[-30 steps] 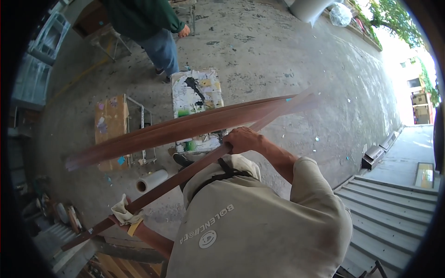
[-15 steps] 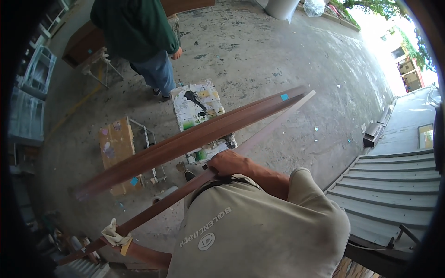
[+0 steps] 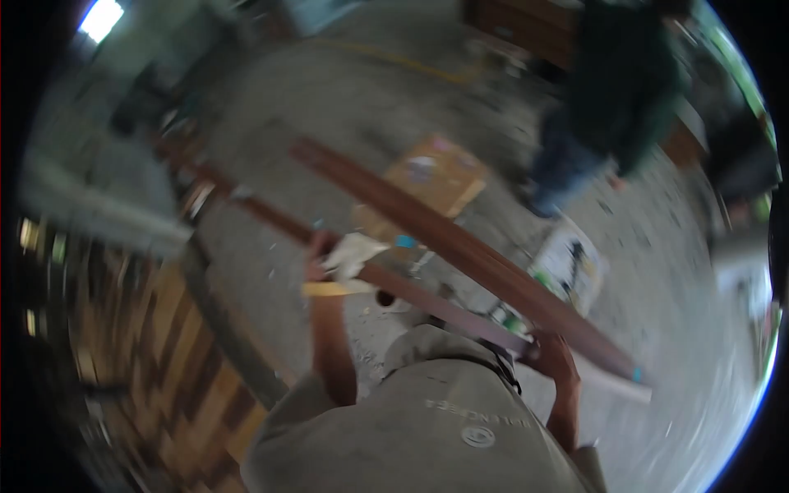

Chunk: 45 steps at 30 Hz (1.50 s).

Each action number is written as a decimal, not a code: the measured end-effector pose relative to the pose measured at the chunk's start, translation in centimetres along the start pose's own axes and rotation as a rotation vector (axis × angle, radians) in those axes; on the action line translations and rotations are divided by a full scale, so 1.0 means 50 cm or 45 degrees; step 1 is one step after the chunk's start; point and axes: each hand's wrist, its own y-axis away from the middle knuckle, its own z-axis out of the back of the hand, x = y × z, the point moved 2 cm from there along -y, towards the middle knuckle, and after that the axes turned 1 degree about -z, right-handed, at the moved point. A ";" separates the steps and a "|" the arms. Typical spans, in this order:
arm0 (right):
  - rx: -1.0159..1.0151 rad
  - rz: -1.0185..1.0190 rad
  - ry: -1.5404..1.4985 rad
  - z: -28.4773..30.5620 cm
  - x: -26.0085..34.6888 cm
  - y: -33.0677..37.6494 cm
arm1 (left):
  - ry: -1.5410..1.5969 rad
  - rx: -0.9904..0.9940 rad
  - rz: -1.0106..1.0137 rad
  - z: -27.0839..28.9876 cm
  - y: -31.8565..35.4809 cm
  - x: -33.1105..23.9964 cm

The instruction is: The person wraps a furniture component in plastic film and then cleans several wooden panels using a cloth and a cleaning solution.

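A long, thin reddish-brown strip [image 3: 431,311], probably wood, crosses in front of my body. My left hand [image 3: 322,256] is closed round it, with a pale cloth or glove [image 3: 355,253] at the fingers and a yellow band [image 3: 339,288] by the wrist. Farther along, at my right side, my right hand [image 3: 555,358] grips the same strip, its fingers partly hidden and blurred. Just beyond, a wider brown board [image 3: 460,246] runs roughly alongside across two supports, with small blue tape pieces near it.
Under the wider board stand a cardboard-topped support [image 3: 440,177] and a paint-spattered white one [image 3: 585,261]. A person in a dark green top [image 3: 625,90] is at the far right. Brown wooden panels [image 3: 526,29] stand behind. Wood-patterned planks [image 3: 156,353] lie at my left. Everything is smeared by motion.
My view has swung to the left, so the supports and the person now appear farther right. Both hands keep hold of the strip, which has turned with me.
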 end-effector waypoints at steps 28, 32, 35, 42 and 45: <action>1.032 0.563 -0.863 -0.015 1.068 -0.662 | 0.744 -0.185 -0.137 -0.169 0.144 -0.087; 1.181 0.443 -0.774 -0.002 1.094 -0.665 | 0.723 -0.218 -0.154 -0.173 0.147 -0.096; 1.217 0.453 -0.721 0.013 1.103 -0.666 | 0.730 -0.158 -0.187 -0.174 0.150 -0.101; 1.170 0.466 -0.641 0.016 1.107 -0.678 | 0.659 -0.154 -0.178 -0.177 0.158 -0.111; 1.191 0.452 -0.656 0.021 1.106 -0.676 | 0.599 -0.168 -0.171 -0.177 0.157 -0.110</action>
